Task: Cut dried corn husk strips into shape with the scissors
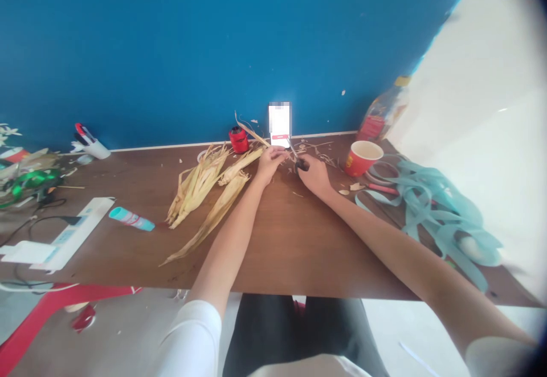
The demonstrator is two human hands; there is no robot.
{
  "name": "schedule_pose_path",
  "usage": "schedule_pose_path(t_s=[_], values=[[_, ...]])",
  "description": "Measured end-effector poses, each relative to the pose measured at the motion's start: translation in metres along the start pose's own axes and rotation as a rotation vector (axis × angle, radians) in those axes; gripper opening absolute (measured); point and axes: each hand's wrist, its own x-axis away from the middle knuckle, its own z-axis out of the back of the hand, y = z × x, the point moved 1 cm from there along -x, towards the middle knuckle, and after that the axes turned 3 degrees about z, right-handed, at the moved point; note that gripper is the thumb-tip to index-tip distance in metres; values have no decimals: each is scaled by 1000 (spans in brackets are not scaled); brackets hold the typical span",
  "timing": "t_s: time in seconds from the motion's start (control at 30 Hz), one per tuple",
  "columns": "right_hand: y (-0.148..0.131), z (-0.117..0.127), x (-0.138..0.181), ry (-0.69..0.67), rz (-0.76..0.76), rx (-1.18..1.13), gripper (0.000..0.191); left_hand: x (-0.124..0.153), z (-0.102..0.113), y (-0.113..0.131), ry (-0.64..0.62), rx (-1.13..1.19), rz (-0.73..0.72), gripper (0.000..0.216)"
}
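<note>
Both my arms reach to the far middle of the brown table (282, 246). My right hand (315, 175) is closed on a pair of black-handled scissors (297, 158), blades pointing up and left. My left hand (269, 163) is closed in a pinch on a small pale piece of dried husk, held right at the scissor blades. A pile of long dried corn husks (204, 189) lies just left of my left hand. Small husk scraps (352, 187) lie near my right wrist.
A red paper cup (361, 158), a plastic bottle (382, 112) and a heap of light blue tape strips (431, 206) are at right. A phone (280, 124) leans on the blue wall beside a small red object (238, 139). A teal tube (130, 218), power strip (70, 233) and green ribbon (29, 182) lie left.
</note>
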Motion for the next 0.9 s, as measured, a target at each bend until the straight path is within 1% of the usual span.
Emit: schedule_pose_path(t_s=[0.1,0.2,0.33,0.43,0.53,0.73,0.9], values=[[-3,2,0,-16,-6,50,30,2,-3,3,-2,-3,31,27],[-6,3,1,-25,-53,128,29,3,-5,6,7,15,54,21],[-9,4,2,-56,-105,197,34,3,-6,9,17,9,71,21],[-9,4,2,-83,-87,224,36,3,-6,9,51,1,86,21],[-9,3,2,-105,-62,240,35,3,-7,10,61,-4,64,24],[-9,3,2,-109,-31,250,28,4,-7,11,18,9,-18,27],[-11,4,2,-125,-25,254,23,-1,-3,6,31,65,29,22]])
